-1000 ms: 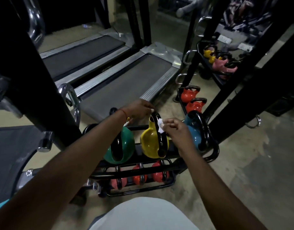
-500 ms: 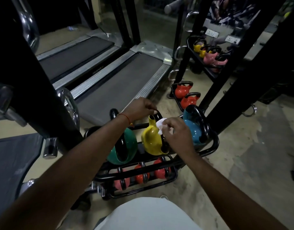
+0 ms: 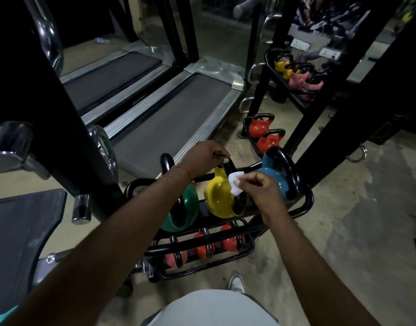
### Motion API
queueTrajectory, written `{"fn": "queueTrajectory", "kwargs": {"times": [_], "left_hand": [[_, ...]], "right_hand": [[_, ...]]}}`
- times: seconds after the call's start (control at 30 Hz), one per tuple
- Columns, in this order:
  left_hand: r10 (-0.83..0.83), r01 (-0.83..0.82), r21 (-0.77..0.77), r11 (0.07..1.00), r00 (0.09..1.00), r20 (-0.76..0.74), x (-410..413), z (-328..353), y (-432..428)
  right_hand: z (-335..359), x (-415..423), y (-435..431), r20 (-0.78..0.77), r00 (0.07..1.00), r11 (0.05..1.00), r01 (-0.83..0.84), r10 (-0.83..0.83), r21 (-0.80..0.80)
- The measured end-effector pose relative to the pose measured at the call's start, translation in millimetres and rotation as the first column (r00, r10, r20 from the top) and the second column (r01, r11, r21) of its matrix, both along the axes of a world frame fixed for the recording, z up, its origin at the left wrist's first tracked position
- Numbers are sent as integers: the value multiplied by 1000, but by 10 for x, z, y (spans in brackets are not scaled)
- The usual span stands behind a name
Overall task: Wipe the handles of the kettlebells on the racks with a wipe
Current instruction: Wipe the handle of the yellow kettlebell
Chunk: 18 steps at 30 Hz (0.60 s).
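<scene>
A yellow kettlebell (image 3: 217,196) with a black handle sits in the middle of the top shelf of a low black rack (image 3: 305,203). It stands between a green kettlebell (image 3: 190,205) and a blue kettlebell (image 3: 276,177). My left hand (image 3: 206,156) grips the far top of the yellow bell's handle. My right hand (image 3: 261,187) pinches a white wipe (image 3: 235,183) and presses it against the near side of that handle. Three small red and pink kettlebells (image 3: 229,241) fill the lower shelf.
Two treadmills (image 3: 169,118) lie beyond the rack. A black machine frame (image 3: 68,118) rises at the left, another post (image 3: 338,109) at the right. A second rack (image 3: 247,132) behind holds orange, pink and yellow kettlebells. Bare concrete floor (image 3: 355,220) spreads to the right.
My right hand has slid the wipe a little down along the yellow kettlebell's handle. My left hand has kept its grip on the handle top. The view has shifted slightly.
</scene>
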<state>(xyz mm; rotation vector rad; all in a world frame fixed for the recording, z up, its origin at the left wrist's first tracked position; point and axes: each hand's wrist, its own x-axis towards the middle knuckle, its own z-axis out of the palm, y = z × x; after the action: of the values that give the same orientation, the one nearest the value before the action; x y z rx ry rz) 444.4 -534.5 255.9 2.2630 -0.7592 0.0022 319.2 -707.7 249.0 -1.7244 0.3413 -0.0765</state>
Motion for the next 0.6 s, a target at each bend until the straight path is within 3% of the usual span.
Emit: {"fn": "queueTrajectory", "kwargs": {"times": [0.07, 0.13, 0.2, 0.23, 0.3, 0.33, 0.4, 0.47, 0.53, 0.6], "left_hand": [[-7, 7, 5, 1000, 1000, 13, 11, -10, -8], [-16, 16, 5, 1000, 1000, 27, 23, -11, -11], [-26, 25, 14, 1000, 999, 35, 32, -7, -6], [-34, 33, 20, 999, 999, 34, 40, -15, -4], [-38, 37, 27, 999, 999, 24, 53, -30, 3], [-34, 33, 29, 999, 999, 15, 58, -36, 4], [-27, 26, 23, 999, 1000, 7, 67, -39, 4], [-25, 25, 26, 999, 1000, 6, 73, -34, 0], [-28, 28, 33, 999, 1000, -1, 68, -22, -8], [-25, 26, 18, 1000, 999, -27, 52, -4, -11]], "right_hand": [[-51, 86, 130, 160, 985, 921, 3, 65, -389], [-107, 177, 262, 272, 947, 669, 91, 172, -738], [-144, 179, 325, 279, 926, 444, 144, 253, -884], [-182, 139, 307, 289, 916, 387, 167, 280, -907], [-241, -17, 221, 352, 880, 392, 215, 319, -894], [-286, -109, 163, 393, 862, 448, 227, 322, -865], [-285, -276, 86, 431, 870, 685, 163, 239, -710], [-213, -296, 84, 307, 950, 928, 64, 55, -366], [-145, -89, 121, 38, 998, 996, 48, -51, 74], [-132, 158, 111, -129, 991, 951, 73, -35, 300]]}}
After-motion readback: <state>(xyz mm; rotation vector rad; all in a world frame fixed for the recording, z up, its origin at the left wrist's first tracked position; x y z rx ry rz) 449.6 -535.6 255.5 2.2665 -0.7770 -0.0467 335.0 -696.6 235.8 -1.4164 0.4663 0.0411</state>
